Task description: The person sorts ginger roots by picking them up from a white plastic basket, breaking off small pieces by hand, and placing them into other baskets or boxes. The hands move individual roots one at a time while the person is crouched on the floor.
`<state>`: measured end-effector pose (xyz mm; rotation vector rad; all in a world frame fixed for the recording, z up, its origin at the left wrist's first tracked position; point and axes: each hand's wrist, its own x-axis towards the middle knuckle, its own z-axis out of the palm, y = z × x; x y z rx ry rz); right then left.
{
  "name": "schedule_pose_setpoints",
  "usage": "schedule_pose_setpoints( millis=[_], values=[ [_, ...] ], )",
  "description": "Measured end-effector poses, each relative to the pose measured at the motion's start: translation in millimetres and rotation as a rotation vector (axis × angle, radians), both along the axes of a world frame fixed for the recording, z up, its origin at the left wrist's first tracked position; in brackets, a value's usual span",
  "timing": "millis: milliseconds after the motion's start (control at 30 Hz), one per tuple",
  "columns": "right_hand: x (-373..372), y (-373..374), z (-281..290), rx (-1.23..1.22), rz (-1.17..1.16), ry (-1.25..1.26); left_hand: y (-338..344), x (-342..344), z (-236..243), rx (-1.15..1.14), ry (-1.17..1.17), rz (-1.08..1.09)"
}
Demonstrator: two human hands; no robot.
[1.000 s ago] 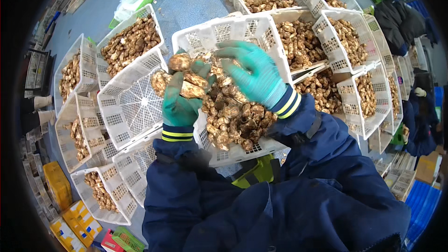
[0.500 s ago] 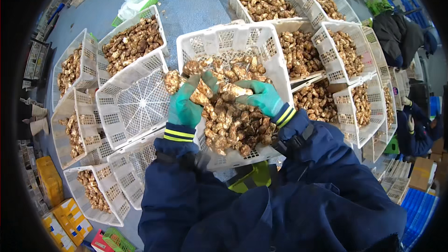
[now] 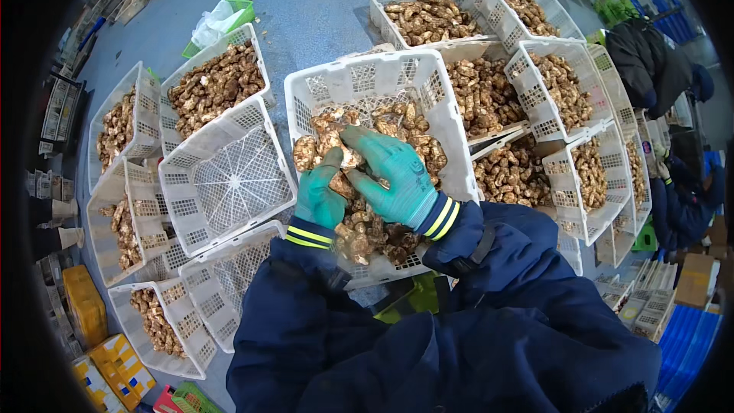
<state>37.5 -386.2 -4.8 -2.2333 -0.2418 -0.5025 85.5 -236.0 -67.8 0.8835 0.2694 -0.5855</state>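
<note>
L hand (image 3: 319,197) curled on brown lumps (image 3: 359,176) | R hand (image 3: 396,176) flat over pile, grip unclear | white crate (image 3: 359,80) at centre | empty crate (image 3: 229,176) at 9 o'clock

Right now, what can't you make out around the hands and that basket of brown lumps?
Head view, the only view:
- Left hand: its fingertips are buried among the brown lumps, so what it grips is hidden.
- Right hand: seen from the back; its palm side is hidden.
- White basket: the near rim is covered by the dark blue sleeves.
- What the lumps are: too small to tell.
</note>
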Motion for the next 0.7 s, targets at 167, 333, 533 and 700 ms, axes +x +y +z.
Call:
schedule_pose_setpoints(
  millis=[167, 333, 533, 700],
  values=[
    [2, 4, 4, -0.146, -0.061, 0.022, 5, 0, -5, 0.04, -0.263, -0.108],
    [-10, -24, -3, 0.105, -0.068, -0.063, 26, 24, 5, -0.201, -0.11, 0.167],
    [-40, -54, -14, 0.114, -0.084, 0.28, 202, 4, 86, -0.196, -0.345, 0.523],
    [-63, -75, -65, 0.18, -0.129, 0.458, 404, -39, 78, 0.286, -0.222, 0.973]
  ],
)
